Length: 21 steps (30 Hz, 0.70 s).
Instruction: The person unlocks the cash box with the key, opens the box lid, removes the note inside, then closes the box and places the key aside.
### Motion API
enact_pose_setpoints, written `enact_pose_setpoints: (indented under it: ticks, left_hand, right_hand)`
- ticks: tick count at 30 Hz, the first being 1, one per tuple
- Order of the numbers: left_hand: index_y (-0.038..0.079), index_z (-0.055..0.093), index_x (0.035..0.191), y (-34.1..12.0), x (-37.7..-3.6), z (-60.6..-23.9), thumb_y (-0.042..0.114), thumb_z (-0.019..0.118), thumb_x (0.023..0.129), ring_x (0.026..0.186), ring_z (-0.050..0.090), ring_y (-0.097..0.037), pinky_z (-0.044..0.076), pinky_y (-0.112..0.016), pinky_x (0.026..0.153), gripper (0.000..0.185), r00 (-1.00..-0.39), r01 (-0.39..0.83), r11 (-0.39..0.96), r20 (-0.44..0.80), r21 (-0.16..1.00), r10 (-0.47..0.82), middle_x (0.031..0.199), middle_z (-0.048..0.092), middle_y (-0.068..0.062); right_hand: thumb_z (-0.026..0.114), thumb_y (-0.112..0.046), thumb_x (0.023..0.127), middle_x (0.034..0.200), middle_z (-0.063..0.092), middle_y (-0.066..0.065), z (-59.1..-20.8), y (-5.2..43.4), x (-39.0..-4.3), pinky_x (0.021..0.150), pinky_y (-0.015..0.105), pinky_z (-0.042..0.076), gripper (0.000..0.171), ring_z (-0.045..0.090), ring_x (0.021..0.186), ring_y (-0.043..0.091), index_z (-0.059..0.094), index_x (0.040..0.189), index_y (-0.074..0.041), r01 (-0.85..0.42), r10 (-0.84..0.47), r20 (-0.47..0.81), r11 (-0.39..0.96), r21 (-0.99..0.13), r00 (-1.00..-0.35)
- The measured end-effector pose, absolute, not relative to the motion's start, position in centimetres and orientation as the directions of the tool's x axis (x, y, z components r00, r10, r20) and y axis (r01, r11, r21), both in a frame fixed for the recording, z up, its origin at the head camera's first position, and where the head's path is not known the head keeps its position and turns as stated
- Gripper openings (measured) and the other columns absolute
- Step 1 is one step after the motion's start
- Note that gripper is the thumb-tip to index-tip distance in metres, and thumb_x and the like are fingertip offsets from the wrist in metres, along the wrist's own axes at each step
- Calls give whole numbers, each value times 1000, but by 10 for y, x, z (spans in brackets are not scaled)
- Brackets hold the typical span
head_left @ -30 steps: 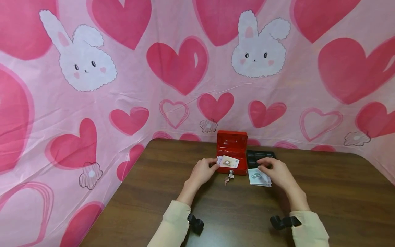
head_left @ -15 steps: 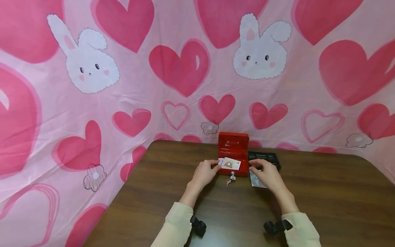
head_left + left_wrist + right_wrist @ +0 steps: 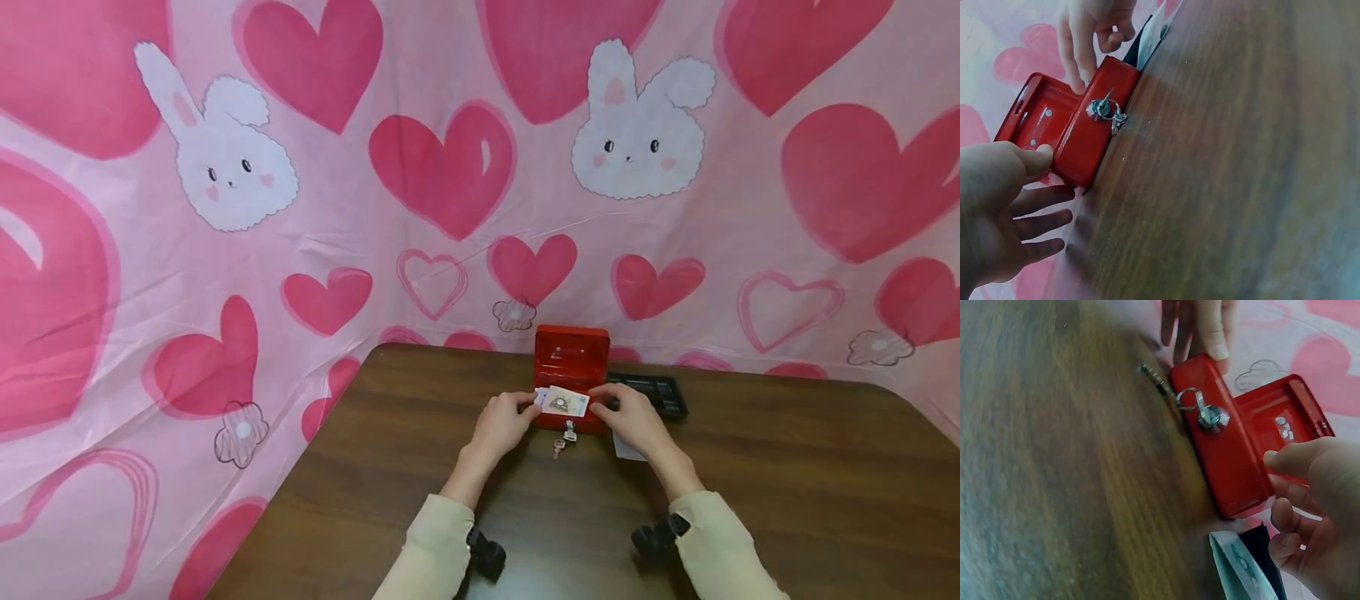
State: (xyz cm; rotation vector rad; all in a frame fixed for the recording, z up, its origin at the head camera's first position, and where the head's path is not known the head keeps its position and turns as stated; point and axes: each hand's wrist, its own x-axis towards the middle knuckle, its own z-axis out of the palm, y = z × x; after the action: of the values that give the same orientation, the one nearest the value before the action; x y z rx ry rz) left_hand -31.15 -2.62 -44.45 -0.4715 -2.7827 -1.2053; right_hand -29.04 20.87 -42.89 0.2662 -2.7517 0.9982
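Observation:
A small red cash box [image 3: 572,333] stands on the table with its lid raised. Printed banknotes [image 3: 566,402] lie in it, the top one cream-coloured. My left hand [image 3: 498,429] is at the box's left end, thumb and index finger at the rim near the notes. Its other fingers spread out straight in the left wrist view. At the right end is my right hand [image 3: 636,421], thumb and index finger near the notes' right edge, a gap between their tips. Keys [image 3: 1159,381] hang from the front lock [image 3: 1213,417]. The wrist views hide the notes in the box.
A black compartment tray [image 3: 660,393] lies right of the box. Pale bluish notes [image 3: 1238,562] lie in front of it, partly under my right hand. The brown wooden table [image 3: 360,467] meets a pink heart-print cloth [image 3: 322,200] behind.
My right hand has moved left, from above the bluish notes beside the tray to the box's right end. The left hand stays at the left end. The view has shifted slightly.

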Motion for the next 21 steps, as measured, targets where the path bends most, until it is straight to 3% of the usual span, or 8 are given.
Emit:
enact_pose_setpoints:
  ticks: [13, 21]
  left_hand:
    - [13, 71, 125, -27, -313, -442, 28, 66, 96, 119, 65, -24, 51, -47, 101, 34, -948, 314, 642, 190, 699, 257, 126, 70, -6]
    - [14, 70, 127, -26, -313, -443, 29, 65, 96, 120, 64, -23, 50, -46, 102, 34, -951, 301, 639, 173, 708, 257, 128, 69, -5]
  right_hand:
    - [64, -26, 95, 127, 66, 18, -417, 206, -308, 98, 58, 49, 36, 61, 115, 36, 68, 125, -7, -209, -165, 134, 851, -482, -977]
    - [65, -26, 93, 130, 64, 20, -418, 206, -317, 100, 59, 48, 40, 60, 115, 37, 65, 128, -6, -181, -171, 67, 852, -491, -983]
